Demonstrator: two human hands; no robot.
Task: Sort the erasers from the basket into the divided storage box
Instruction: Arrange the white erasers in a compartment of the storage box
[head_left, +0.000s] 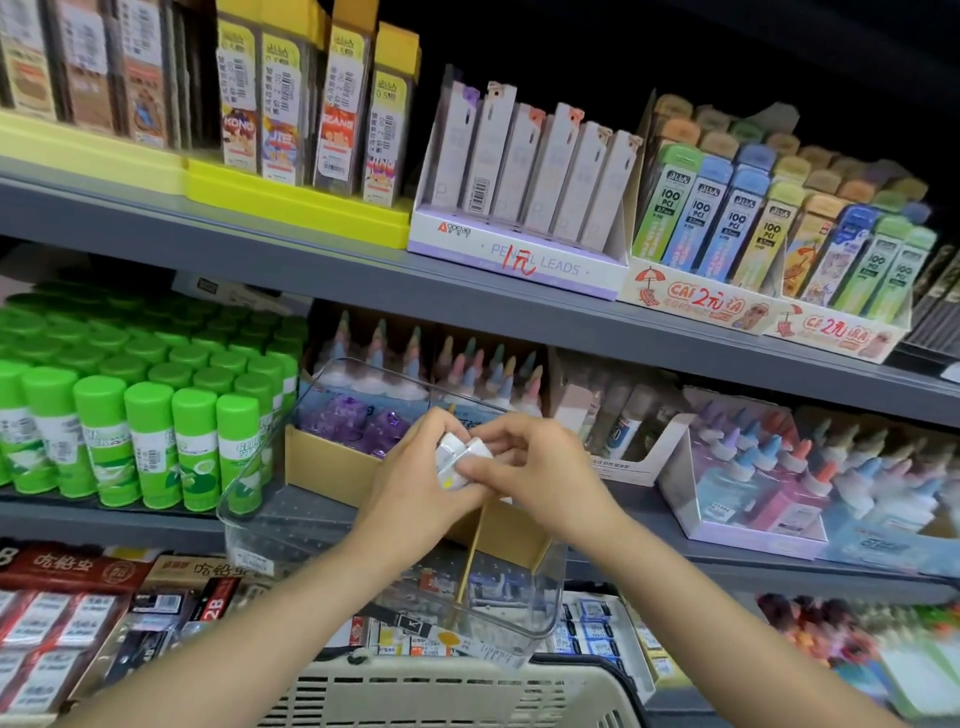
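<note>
- Nearest, at 6 o'clock in the view, sits the beige slotted basket (431, 691); its wall fills the bottom edge, and small packaged items show just past its rim, too blurred to name.
- Just above it is the clear storage box (519, 613), tilted against the shelf edge, with a thin tan divider (470, 561) standing inside. Both compartments look bare from here, though the clear walls make that hard to judge.
- Over the box, at the centre, both hands meet on a small cluster of white erasers (460, 457), one with a yellow patch. The left hand (415, 483) cups and grips them from 9 o'clock; the right hand (540, 473) pinches them from 3 o'clock with curled fingers.
- To do this step well, I would separate one eraser at a time while keeping the rest held firmly, lower it close to its compartment before letting go, and keep each kind on its own side of the divider.
- A loose pinch risks erasers dropping past the tilted box.
- Farther off, at 9 o'clock, green-capped glue sticks (150, 431) stand in rows; at 1 o'clock, display cartons hold pencil leads (524, 166).
</note>
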